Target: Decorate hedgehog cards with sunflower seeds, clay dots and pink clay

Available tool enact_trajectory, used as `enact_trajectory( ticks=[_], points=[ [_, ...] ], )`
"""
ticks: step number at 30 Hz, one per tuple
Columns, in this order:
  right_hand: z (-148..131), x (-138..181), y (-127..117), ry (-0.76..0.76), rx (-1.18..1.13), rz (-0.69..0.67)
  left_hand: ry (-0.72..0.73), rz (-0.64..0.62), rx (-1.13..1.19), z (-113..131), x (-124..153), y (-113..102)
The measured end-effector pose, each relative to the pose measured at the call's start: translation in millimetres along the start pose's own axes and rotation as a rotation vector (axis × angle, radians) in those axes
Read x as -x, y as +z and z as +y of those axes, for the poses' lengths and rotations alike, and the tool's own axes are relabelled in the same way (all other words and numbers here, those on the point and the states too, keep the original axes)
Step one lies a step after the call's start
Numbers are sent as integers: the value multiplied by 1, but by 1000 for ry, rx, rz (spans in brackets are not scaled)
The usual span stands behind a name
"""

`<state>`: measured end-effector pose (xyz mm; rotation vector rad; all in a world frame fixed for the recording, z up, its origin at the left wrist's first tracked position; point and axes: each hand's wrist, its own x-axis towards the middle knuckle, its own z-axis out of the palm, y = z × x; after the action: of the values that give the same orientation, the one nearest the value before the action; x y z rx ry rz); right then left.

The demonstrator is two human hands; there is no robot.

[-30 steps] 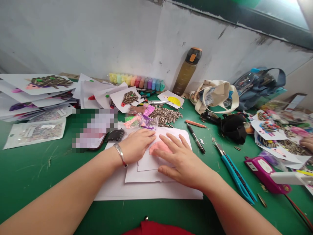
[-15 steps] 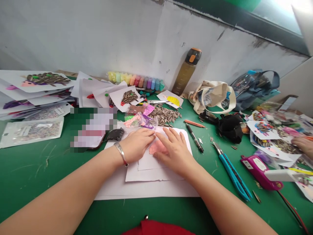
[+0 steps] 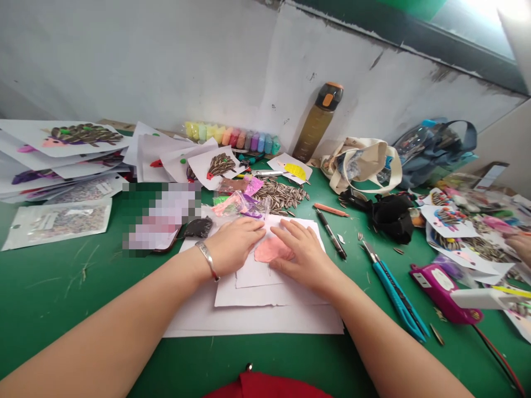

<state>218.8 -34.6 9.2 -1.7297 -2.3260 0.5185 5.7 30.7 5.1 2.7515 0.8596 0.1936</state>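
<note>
A flat patch of pink clay (image 3: pixel 269 250) lies on a small white paper (image 3: pixel 253 273), on top of larger white sheets on the green table. My left hand (image 3: pixel 232 246), with a silver bracelet at the wrist, rests on the paper just left of the clay, fingers curled down with their tips at its edge. My right hand (image 3: pixel 305 254) lies flat with fingers stretched out, pressing on the right side of the clay. Neither hand holds anything.
A pile of sunflower seeds (image 3: pixel 280 194) and clay packets (image 3: pixel 236 203) lie behind the paper. A black pen (image 3: pixel 332 235), blue cutter (image 3: pixel 396 293) and pink glue gun (image 3: pixel 446 284) sit to the right. Finished seed pictures (image 3: pixel 62 143) stack at left. Another person's hand (image 3: pixel 520 246) is at the right edge.
My right hand slid off the clay toward the right, so more of the pink patch shows. My left hand stayed in place.
</note>
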Motion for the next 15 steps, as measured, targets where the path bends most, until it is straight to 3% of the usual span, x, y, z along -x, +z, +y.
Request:
enact_trajectory(
  ticks=[7, 15],
  points=[
    [14, 2, -8, -35, -185, -12, -5, -4, -3, 1, 0, -1],
    [15, 0, -4, -86, -62, 8, -2, 7, -4, -1, -1, 1]
  ],
)
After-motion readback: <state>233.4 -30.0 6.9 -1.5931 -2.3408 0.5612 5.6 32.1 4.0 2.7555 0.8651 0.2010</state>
